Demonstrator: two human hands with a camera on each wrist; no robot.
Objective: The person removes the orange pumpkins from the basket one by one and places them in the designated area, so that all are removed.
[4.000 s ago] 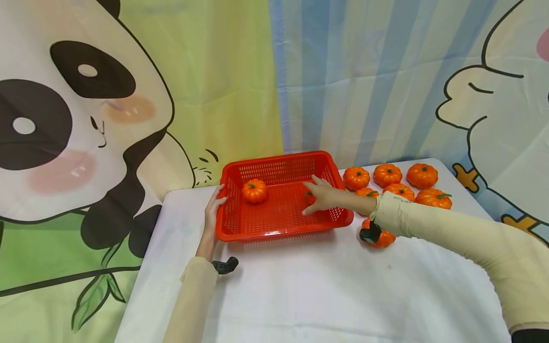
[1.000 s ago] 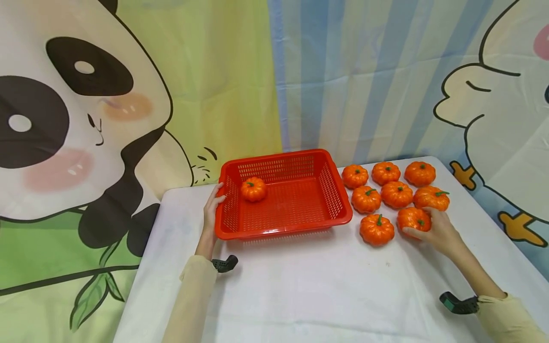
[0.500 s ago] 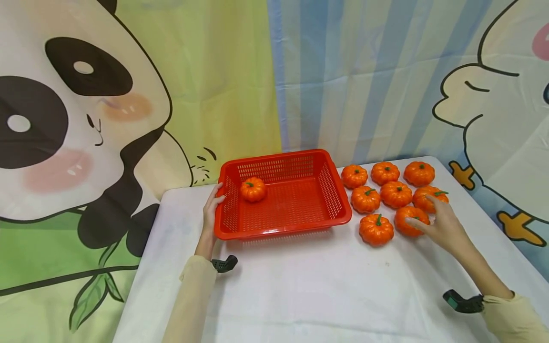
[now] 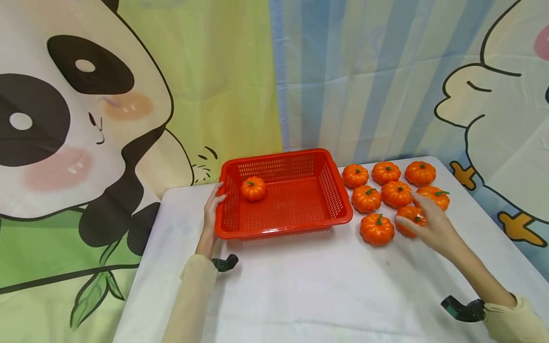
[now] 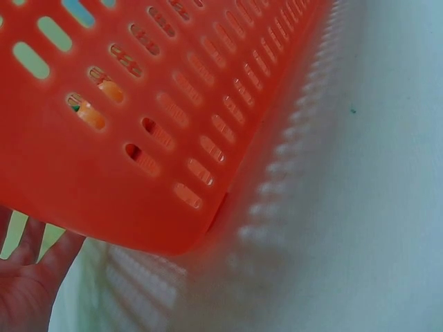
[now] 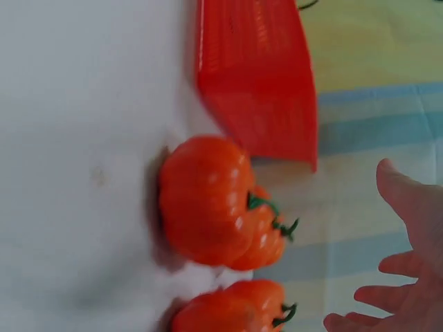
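My left hand [image 4: 212, 212] holds the left rim of a red plastic basket [image 4: 296, 228]; its fingers also show at the basket's edge in the left wrist view. One small orange pumpkin [image 4: 254, 189] lies inside, towards the left. My right hand [image 4: 435, 228] hovers with spread fingers over a pumpkin [image 4: 407, 216] on the table, partly hiding it. Nothing is between its thumb and fingers in the right wrist view. Beside that pumpkin sits another front-row pumpkin [image 4: 377, 229] with an upright green stem.
More orange pumpkins stand in rows right of the basket, among them a back-row pumpkin [image 4: 420, 173] and a middle-row pumpkin [image 4: 366, 199]. A white cloth covers the table [image 4: 300, 286]. A printed curtain [image 4: 240, 81] hangs behind it.
Four seconds ago my right hand was in the basket at a pumpkin there. Later it held a pumpkin at the front row; it has released it and lifted slightly. My left hand stays put.
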